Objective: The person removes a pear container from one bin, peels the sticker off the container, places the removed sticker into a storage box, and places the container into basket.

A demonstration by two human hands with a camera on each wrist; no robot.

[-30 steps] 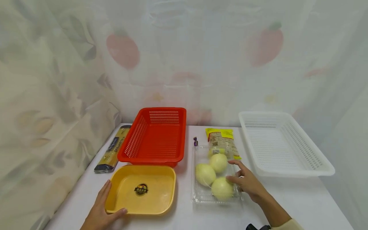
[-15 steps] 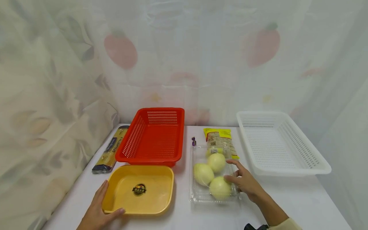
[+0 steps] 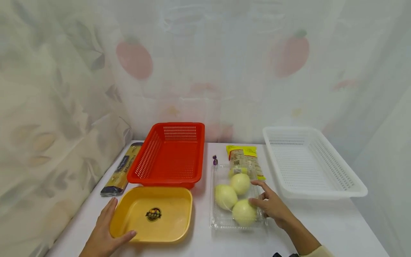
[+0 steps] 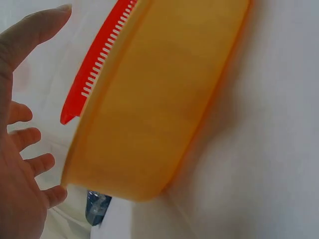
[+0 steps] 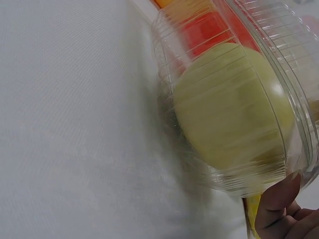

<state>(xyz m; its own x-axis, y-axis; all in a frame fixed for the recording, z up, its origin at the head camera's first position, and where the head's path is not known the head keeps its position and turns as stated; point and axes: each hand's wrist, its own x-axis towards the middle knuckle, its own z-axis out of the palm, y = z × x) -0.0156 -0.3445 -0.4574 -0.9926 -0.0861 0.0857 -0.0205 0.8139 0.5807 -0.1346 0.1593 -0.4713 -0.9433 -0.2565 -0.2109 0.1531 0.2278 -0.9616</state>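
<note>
My left hand [image 3: 102, 229] is spread around the near left corner of a shallow yellow tray [image 3: 177, 228] with a round logo. In the left wrist view its fingers are apart, and one fingertip is at or very close to the tray's rim; contact is unclear. My right hand [image 3: 273, 208] pinches the right edge of a clear plastic clamshell box [image 3: 221, 222]. The right wrist view shows the thumb [image 5: 281, 194] at its rim, with other fingers partly hidden. Inside the box lie three round, pale yellow-green fruits [image 3: 226, 197].
A red basket [image 3: 179, 157] stands behind the tray, with a spaghetti packet [image 3: 123, 169] to its left. Behind the box lie a yellow-topped packet [image 3: 245, 154] and a small purple wrapped candy [image 3: 215, 160]. A white basket [image 3: 297, 167] stands at right. Patterned curtains enclose the table.
The head view has shifted slightly. My left hand has eased a little up and left at the tray's edge. My right hand stays at the box's right edge.
</note>
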